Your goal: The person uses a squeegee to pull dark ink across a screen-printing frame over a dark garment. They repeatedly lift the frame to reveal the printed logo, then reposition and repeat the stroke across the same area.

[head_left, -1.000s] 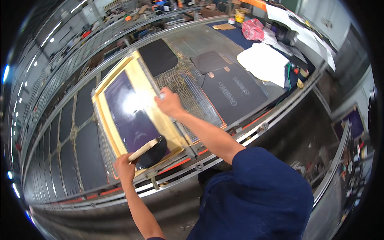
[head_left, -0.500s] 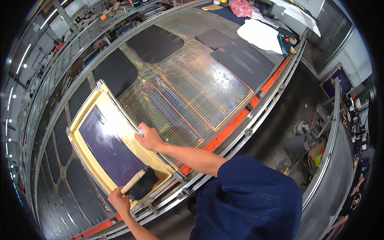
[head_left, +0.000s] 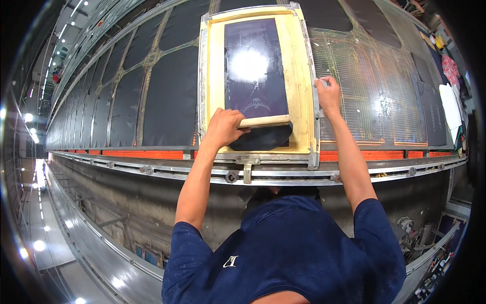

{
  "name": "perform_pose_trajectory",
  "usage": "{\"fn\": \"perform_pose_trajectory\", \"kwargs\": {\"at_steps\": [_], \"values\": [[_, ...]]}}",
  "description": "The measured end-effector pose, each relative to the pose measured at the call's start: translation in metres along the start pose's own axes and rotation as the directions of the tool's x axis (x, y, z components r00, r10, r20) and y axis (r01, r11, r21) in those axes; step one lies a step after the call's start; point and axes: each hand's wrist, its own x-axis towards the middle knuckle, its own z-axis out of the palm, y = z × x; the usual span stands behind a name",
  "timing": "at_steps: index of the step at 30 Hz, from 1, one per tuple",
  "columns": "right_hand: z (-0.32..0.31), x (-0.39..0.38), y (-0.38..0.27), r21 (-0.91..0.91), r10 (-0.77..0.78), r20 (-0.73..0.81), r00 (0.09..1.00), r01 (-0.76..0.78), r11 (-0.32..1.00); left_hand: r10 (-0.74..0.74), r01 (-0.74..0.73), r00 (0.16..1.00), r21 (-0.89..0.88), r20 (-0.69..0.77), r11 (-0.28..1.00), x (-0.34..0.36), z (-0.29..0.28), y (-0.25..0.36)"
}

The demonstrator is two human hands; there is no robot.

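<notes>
A printing screen (head_left: pixel 297 66), with a metal frame, yellow inner border and dark purple mesh, lies across the long table in front of me. My left hand (head_left: pixel 223 127) is wrapped round the left end of a squeegee (head_left: pixel 266 121) with a pale wooden handle. The squeegee rests over black ink (head_left: pixel 260 138) at the near end of the mesh. At the frame's right side, my right hand (head_left: pixel 329 95) has its fingers closed on a small pale side grip, mostly covered by the fingers. A faint curved design shows in the mesh just beyond the squeegee.
Dark fabric panels (head_left: pixel 169 96) lie along the table to the left. A surface with many coloured lines (head_left: pixel 369 91) spreads to the right. A metal rail (head_left: pixel 283 175) with stops runs along the near edge. White paper (head_left: pixel 449 109) lies at the far right.
My view has turned, so the screen now appears upright near the middle. My left hand still grips the squeegee at the screen's near end, and my right hand stays at the frame's right side.
</notes>
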Motion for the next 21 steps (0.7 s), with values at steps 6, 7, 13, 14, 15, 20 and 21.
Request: {"fn": "perform_pose_trajectory", "kwargs": {"at_steps": [6, 7, 13, 14, 15, 20, 21], "values": [[0.004, 0.005, 0.01, -0.075, 0.055, 0.018, 0.998, -0.054, 0.996, 0.096, -0.084, 0.978, 0.073, -0.186, 0.994, -0.036, 0.004, 0.011], [0.001, 0.007, 0.006, -0.075, 0.087, 0.03, 0.996, -0.084, 0.994, 0.09, -0.077, 0.977, 0.071, -0.192, 0.994, -0.044, 0.002, 0.015], [0.003, 0.013, 0.033, -0.086, 0.079, 0.028, 0.996, -0.076, 0.993, 0.143, -0.131, 0.982, 0.1, -0.12, 0.986, -0.088, 0.025, 0.025], [0.001, 0.015, 0.032, -0.108, 0.048, 0.037, 0.998, -0.044, 0.993, 0.139, -0.128, 0.983, 0.096, -0.117, 0.987, -0.087, 0.027, 0.026], [0.002, 0.015, 0.035, -0.128, 0.037, 0.031, 0.999, -0.033, 0.991, 0.141, -0.13, 0.983, 0.099, -0.114, 0.987, -0.086, 0.028, 0.026], [0.007, 0.013, 0.051, -0.205, 0.009, 0.019, 1.0, -0.005, 0.979, 0.127, -0.124, 0.991, 0.063, -0.05, 0.99, -0.064, 0.026, 0.016], [0.008, 0.013, 0.051, -0.191, 0.04, 0.048, 0.998, -0.03, 0.981, 0.118, -0.115, 0.992, 0.057, -0.054, 0.992, -0.059, 0.028, 0.011]]}}
